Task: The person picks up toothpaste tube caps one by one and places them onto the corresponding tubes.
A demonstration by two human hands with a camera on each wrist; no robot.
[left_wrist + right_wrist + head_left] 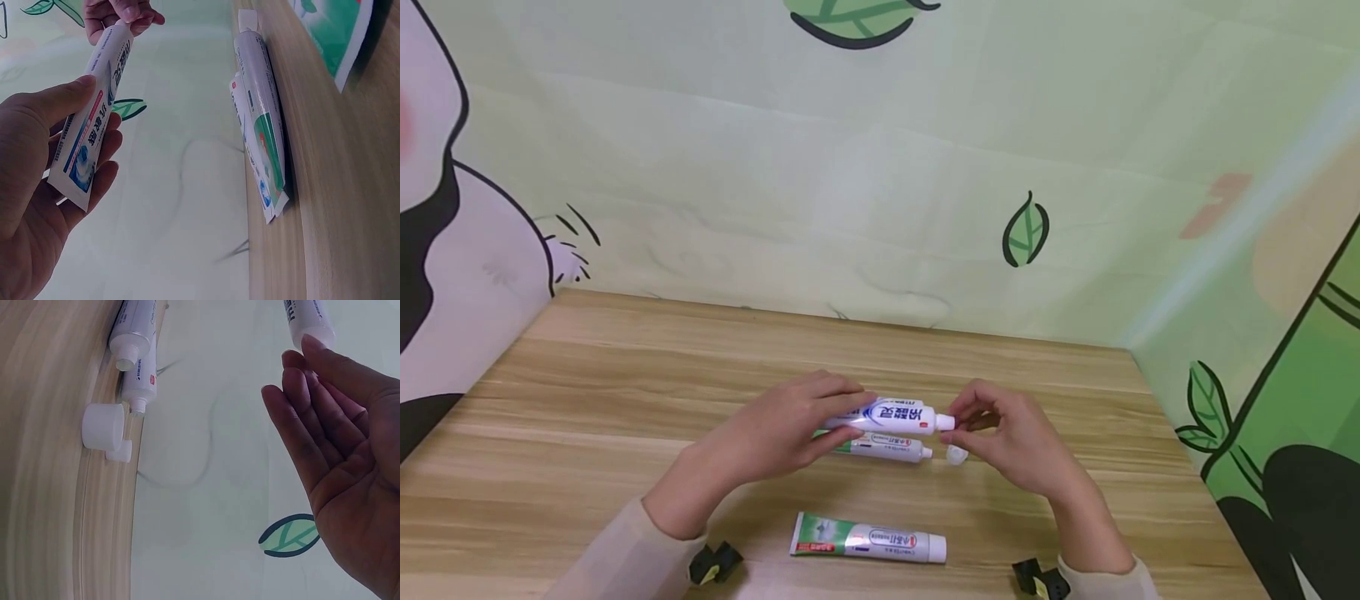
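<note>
On the wooden table (pixel 44 487) rests a large white cap (pixel 103 427). A smaller white cap (pixel 120 451) sits just beside it, toward the pale wall (pixel 200 544). Near the large cap, two tubes (pixel 134 331) lie with bare nozzles (pixel 127 356) pointing its way. Well apart from that cap, the right hand (pixel 347 437) pinches the white end of a third tube (pixel 309 319). A green leaf (pixel 290 536) shows on the wall, also well apart from the cap.
</note>
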